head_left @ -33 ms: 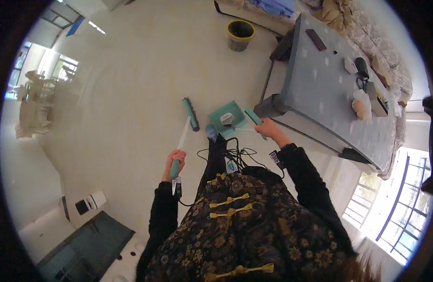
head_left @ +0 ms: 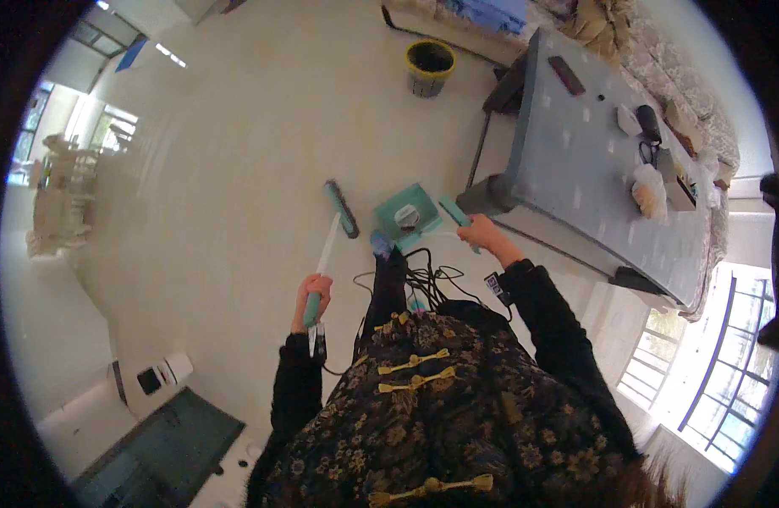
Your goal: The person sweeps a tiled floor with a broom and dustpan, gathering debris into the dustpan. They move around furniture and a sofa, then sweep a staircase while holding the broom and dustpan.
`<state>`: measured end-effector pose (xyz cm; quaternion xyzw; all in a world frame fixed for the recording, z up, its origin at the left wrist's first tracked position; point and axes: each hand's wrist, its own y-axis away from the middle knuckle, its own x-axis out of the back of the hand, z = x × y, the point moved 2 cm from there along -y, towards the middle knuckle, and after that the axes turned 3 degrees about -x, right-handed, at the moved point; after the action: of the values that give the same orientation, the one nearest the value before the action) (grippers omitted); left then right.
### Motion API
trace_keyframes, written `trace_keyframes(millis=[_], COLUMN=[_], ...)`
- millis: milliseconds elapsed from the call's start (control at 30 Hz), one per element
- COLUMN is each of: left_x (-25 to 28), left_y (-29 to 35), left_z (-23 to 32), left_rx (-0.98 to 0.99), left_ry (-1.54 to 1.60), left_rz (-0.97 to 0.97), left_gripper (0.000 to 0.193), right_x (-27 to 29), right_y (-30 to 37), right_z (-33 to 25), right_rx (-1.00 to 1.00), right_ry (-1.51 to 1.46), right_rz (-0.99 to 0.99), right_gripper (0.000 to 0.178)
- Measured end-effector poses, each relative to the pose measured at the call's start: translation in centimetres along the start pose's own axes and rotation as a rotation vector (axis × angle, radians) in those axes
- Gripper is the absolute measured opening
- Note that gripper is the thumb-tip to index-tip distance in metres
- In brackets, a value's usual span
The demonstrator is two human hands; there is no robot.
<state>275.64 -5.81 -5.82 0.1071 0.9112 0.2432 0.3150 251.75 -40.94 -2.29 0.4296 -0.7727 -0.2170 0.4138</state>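
Left hand (head_left: 314, 296) grips a slim-handled, bristle-headed broom (head_left: 329, 244).

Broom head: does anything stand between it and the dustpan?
Partly: the toe of the blue shoe pokes between the near end of the broom head and the dustpan. Farther out, past the toe, nothing visible stands between them.
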Motion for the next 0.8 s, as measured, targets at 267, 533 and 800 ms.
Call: trace_keyframes(millis=[267,533,800], left_x=[-9.1,-15.6,-18.9], left_y=[-4.9,-10.8,-15.6], left_z=[2.6,0.8,2.9], left_rx=[-0.049,-0.209,0.131], left_ry=[-0.154,-0.668,0.047], left_rz=[0.018,0.104,-0.115], left_gripper=[0.022,0.025,0.021], right_x=[3.0,4.9,8.7], right_y=[-8.2,-14.2,-20.8], right_z=[-8.9,-15.2,-20.0], right_rx=[0.078,0.075,0.188], right_ry=[0.143,0.257,0.296], right_rz=[-0.076,-0.035,0.027], right_gripper=[0.034,0.036,0.035])
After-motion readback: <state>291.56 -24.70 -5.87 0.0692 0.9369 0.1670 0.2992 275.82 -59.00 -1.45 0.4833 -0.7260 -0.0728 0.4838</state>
